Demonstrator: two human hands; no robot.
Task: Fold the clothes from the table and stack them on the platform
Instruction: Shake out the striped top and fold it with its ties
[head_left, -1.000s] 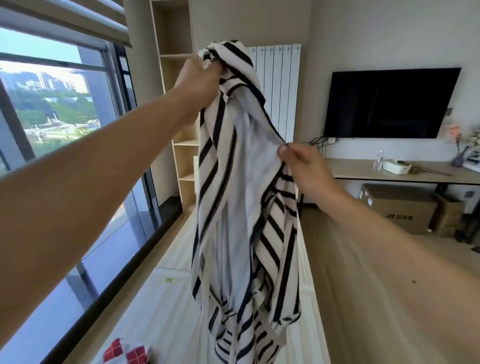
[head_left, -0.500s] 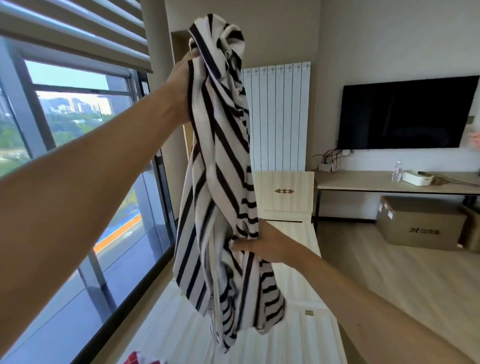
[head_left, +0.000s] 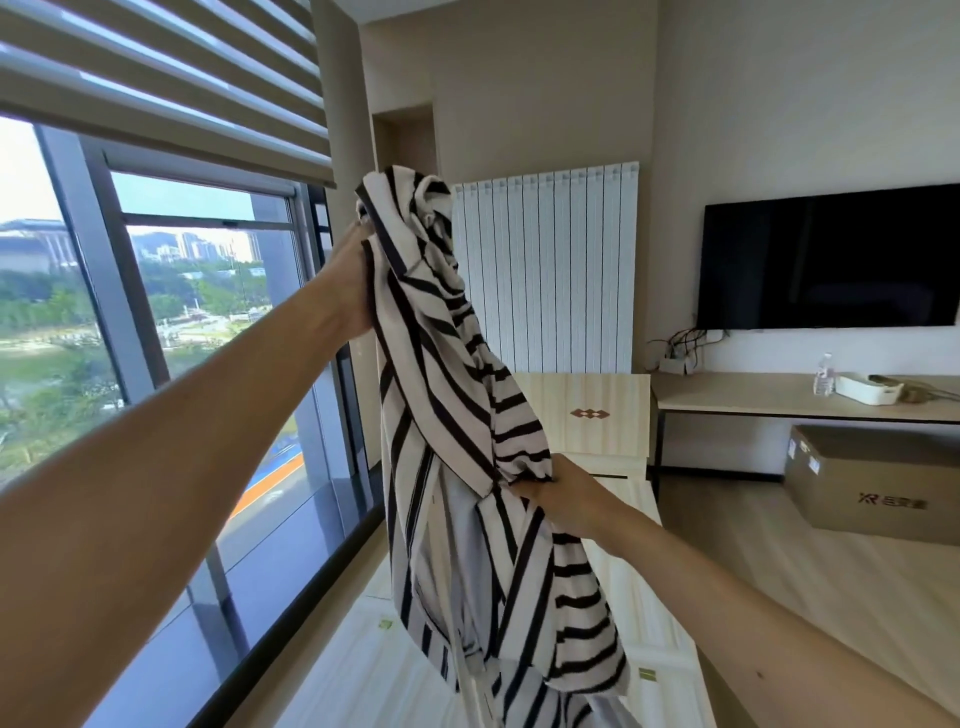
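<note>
A white garment with black stripes (head_left: 447, 415) hangs bunched in the air in front of me. My left hand (head_left: 353, 280) is raised and grips its top end. Lower and to the right, my right hand (head_left: 563, 493) pinches a fold at the garment's middle. The loose lower part drapes down over the pale wooden platform (head_left: 660, 623) below. The table is out of view.
A large window (head_left: 156, 364) with blinds runs along the left. Straight ahead stand a white radiator (head_left: 561, 270) and a light wooden panel (head_left: 597, 415). A TV (head_left: 831, 260), a shelf with a bottle, and a cardboard box (head_left: 878, 483) are on the right.
My right hand slid down the garment from its upper middle to a lower fold. The left hand kept its grip on the top end, and my view swung toward the window.
</note>
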